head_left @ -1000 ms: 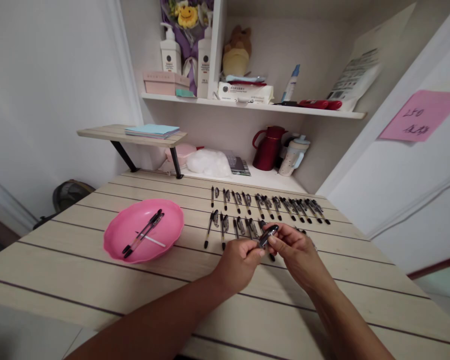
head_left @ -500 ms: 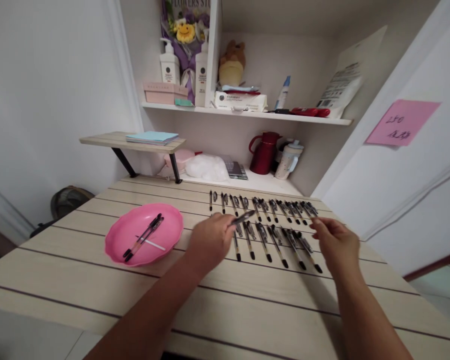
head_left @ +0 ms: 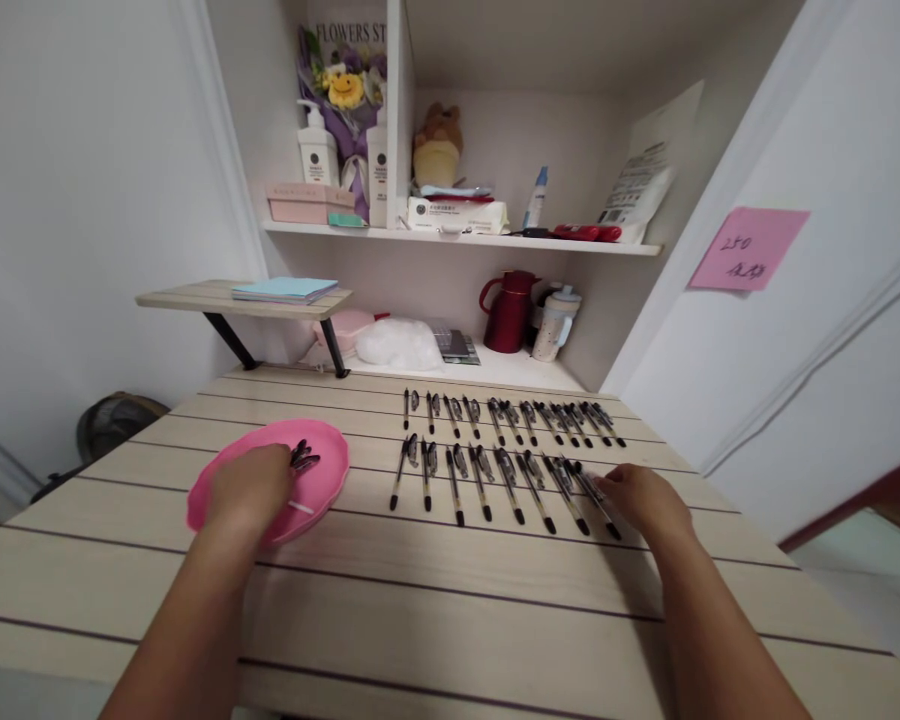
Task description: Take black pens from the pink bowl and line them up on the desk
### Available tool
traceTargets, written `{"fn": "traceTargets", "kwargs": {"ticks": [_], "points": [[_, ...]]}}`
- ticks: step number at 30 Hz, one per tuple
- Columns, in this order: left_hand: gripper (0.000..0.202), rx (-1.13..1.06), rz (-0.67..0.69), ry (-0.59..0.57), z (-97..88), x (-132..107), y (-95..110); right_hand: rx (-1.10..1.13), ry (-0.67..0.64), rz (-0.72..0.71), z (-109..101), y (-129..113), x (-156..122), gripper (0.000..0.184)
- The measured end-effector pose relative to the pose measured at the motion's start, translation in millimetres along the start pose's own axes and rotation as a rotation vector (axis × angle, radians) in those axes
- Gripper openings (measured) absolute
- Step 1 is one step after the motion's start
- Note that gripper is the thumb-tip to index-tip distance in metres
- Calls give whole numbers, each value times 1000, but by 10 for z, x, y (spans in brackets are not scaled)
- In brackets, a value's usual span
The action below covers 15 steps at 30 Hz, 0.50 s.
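My left hand (head_left: 249, 490) is down in the pink bowl (head_left: 330, 440), on top of the pens there. Capped ends of black pens (head_left: 304, 457) stick out past it, and a thin white stick (head_left: 300, 507) lies beside them. Its fingertips are hidden, so whether it grips a pen does not show. My right hand (head_left: 641, 497) is closed, thumb and fingers together, beside the last pen (head_left: 598, 498) at the right end of the near row. What it pinches, if anything, I cannot make out. Uncapped black pens with their caps alongside form this row (head_left: 484, 483).
A far row of similar pens (head_left: 499, 420) lies behind. At the back left stands a small raised shelf (head_left: 195, 297) with blue paper (head_left: 285, 289). A red jug (head_left: 508, 312) and a pale cup (head_left: 556, 325) are by the rear wall, below a loaded shelf (head_left: 480, 240).
My left hand has carried a capped pen from above the near row leftward into the pink bowl. My right hand has come down beside the row's right end. The camera view has shifted slightly.
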<state>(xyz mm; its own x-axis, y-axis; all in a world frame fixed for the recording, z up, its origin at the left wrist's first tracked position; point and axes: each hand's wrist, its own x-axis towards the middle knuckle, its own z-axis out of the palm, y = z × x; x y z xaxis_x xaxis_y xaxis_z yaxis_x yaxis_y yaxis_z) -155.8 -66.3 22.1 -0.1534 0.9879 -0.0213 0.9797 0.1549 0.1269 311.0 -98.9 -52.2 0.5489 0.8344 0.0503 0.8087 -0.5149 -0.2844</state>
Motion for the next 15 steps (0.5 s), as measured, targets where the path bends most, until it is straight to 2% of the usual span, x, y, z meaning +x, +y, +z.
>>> {"fn": "traceTargets", "kwargs": {"ticks": [2,4,8,10,12,15], "points": [[35,57,20,-50,6,-10,23,14,-77,-3,-6,40,21,32],[39,64,59,-50,-14,-32,73,27,-135,-28,10,67,43,28],[39,40,131,43,-51,-151,290,-1,-26,-50,107,86,84,22],[35,9,255,113,-26,-264,471,-12,18,-56,159,88,101,24],[31,-36,443,153,42,-407,686,-21,26,-63,192,89,111,24],[25,-43,695,61,189,-635,999,-43,32,-69,201,94,113,24]]}}
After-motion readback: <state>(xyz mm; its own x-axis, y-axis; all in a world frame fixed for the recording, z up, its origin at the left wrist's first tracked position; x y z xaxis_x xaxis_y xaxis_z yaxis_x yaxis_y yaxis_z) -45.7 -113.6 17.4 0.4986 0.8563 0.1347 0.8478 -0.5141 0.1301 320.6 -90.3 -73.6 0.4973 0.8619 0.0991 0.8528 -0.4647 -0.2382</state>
